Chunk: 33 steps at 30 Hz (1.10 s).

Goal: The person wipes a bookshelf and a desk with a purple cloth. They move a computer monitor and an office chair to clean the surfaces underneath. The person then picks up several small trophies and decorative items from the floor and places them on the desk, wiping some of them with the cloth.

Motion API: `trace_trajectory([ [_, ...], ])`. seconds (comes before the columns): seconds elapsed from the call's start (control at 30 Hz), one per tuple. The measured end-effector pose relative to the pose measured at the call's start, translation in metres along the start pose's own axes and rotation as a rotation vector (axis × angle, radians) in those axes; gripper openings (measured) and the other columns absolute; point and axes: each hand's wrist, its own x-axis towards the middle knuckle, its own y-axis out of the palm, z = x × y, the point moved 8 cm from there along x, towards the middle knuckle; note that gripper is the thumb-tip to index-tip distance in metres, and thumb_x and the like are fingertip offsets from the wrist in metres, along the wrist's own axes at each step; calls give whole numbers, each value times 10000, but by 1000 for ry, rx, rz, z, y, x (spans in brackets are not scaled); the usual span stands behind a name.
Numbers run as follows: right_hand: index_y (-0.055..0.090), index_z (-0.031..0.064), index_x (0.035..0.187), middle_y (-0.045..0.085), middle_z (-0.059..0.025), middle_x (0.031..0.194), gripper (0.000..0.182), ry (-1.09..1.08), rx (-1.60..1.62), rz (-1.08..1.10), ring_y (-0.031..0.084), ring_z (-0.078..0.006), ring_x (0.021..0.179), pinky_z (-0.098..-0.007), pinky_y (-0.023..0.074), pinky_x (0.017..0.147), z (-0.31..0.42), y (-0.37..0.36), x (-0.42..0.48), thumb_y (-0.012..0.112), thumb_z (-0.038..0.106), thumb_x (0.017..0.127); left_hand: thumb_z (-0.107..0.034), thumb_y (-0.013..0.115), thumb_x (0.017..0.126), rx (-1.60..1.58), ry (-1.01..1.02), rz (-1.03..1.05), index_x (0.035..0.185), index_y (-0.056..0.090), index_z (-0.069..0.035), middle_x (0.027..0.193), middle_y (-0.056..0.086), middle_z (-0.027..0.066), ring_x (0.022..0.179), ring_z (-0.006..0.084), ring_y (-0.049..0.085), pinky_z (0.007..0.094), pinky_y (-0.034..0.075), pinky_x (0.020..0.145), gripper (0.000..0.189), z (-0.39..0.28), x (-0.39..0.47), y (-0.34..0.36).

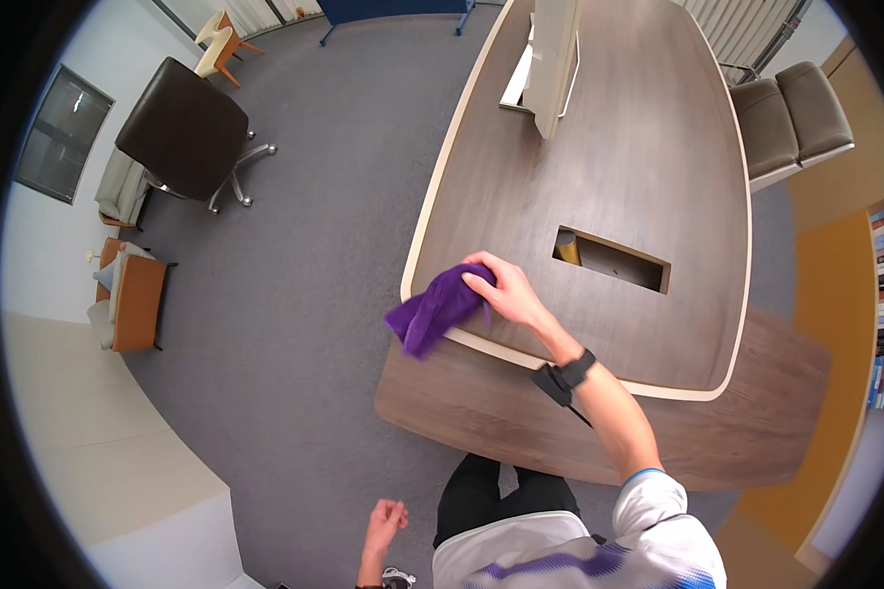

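My right hand (504, 287) grips a purple cloth (442, 305) at the near left corner of a wood-grain table (597, 154) with a pale edge band. Part of the cloth hangs past that edge. A black strap with a small box is on my right wrist. To the right of the hand, a rectangular recess (619, 266) in the tabletop holds a gold-coloured cylinder (568, 248). My left hand (387, 519) hangs low at my left side, away from the table, with its fingers curled and nothing visible in them.
A lower wooden surface (486, 405) juts out below the tabletop, close to my legs. A panel-like upright object (552, 66) stands farther back on the table. A dark office chair (184, 129) is at the left, a grey-brown chair (795, 118) at the right, beyond a bookshelf (832, 294).
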Motion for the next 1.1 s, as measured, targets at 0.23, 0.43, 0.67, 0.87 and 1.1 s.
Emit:
trace_trajectory([
  [0.23, 579, 12, 1084, 614, -38, 968, 410, 491, 760, -98, 585, -99, 846, -266, 500, 705, 28, -82, -113, 505, 399, 970, -190, 578, 941, 62, 317, 191, 949, 534, -21, 802, 624, 37, 679, 94, 571, 251, 474, 629, 174, -126, 31, 66],
  [0.43, 553, 31, 1161, 628, -72, 997, 377, 394, 1263, -388, 628, -168, 859, -307, 546, 741, 56, -157, -189, 574, 334, 937, -204, 587, 938, 160, 343, 350, 933, 543, -31, 808, 620, 33, 684, 89, 568, 245, 467, 627, 179, -141, 36, 110],
  [0.67, 503, 20, 1251, 593, -134, 1138, 422, 109, 604, -401, 606, -215, 1011, -337, 502, 861, 44, -222, -219, 611, 236, 905, -235, 614, 922, 235, 258, 391, 921, 541, -37, 789, 611, 25, 675, 88, 564, 244, 463, 607, 212, -119, 29, 125],
  [0.87, 496, 39, 1270, 526, -193, 1230, 547, 258, -1062, -632, 522, -367, 1117, -436, 429, 947, -54, -271, -286, 683, 219, 788, -233, 594, 934, 338, 336, 358, 916, 539, -36, 776, 616, 25, 667, 87, 564, 244, 463, 593, 206, -142, 40, 136],
  [1.1, 381, 222, 1431, 219, -137, 1532, 698, 289, -1120, -481, 79, -506, 1386, -721, 39, 1042, -89, -186, -220, 528, 563, 841, -239, 594, 935, 390, 318, 405, 924, 541, -36, 796, 627, 32, 664, 87, 564, 247, 470, 610, 210, -140, 36, 170],
])
